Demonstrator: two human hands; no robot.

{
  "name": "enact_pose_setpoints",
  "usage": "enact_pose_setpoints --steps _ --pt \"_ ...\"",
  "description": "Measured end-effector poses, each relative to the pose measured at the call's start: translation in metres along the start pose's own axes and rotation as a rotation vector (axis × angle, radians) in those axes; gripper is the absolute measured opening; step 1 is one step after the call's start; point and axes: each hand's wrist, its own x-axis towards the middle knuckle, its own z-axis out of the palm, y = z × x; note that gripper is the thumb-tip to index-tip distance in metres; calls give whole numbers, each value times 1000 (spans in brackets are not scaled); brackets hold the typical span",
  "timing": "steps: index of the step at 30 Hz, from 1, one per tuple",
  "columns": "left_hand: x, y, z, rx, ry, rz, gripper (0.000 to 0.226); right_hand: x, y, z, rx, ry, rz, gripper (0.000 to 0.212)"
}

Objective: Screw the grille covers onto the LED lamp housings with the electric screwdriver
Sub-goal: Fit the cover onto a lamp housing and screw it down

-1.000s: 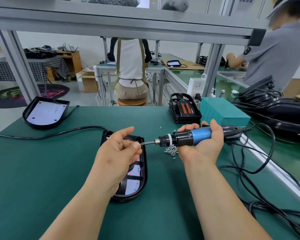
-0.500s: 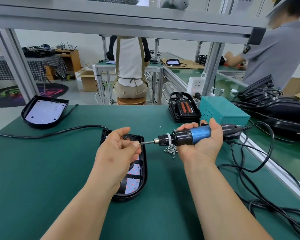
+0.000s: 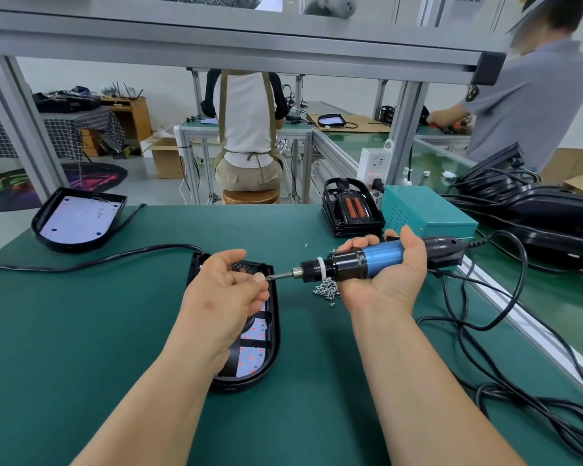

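On the green surface (image 3: 81, 364), a black lamp housing (image 3: 266, 359) lies near the centre. Right of it, the right hand (image 3: 387, 280) grips a blue electric screwdriver (image 3: 360, 264), held level above a small pile of screws (image 3: 325, 286). The left hand (image 3: 226, 290) pinches one screw (image 3: 267, 278) at the screwdriver's tip.

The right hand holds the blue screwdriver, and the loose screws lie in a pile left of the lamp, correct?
Not quite. The head view shows the right hand holding the blue screwdriver, but the pile of screws lies right of the lamp, beside that hand.
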Motion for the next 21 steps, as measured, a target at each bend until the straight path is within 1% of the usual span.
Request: enact_pose_setpoints --steps 7,13,15,17,19,21 --pt "-2 0 -2 25 -48 8 39 -4 1 2 -40 -59 -29 16" --pt "-5 6 0 1 -43 -17 29 -6 0 5 -39 -92 -42 17" --pt "-5 9 2 -33 -37 -31 22 -5 0 4 -41 -85 -44 16" --pt "-7 11 2 -61 -42 -61 22 -5 0 3 -47 -70 -46 17" --pt "-9 15 -3 -59 -35 -28 24 -4 -1 2 -37 -50 -39 18" --pt "-4 21 -17 -30 30 71 22 -3 -1 2 -26 -38 -32 20"
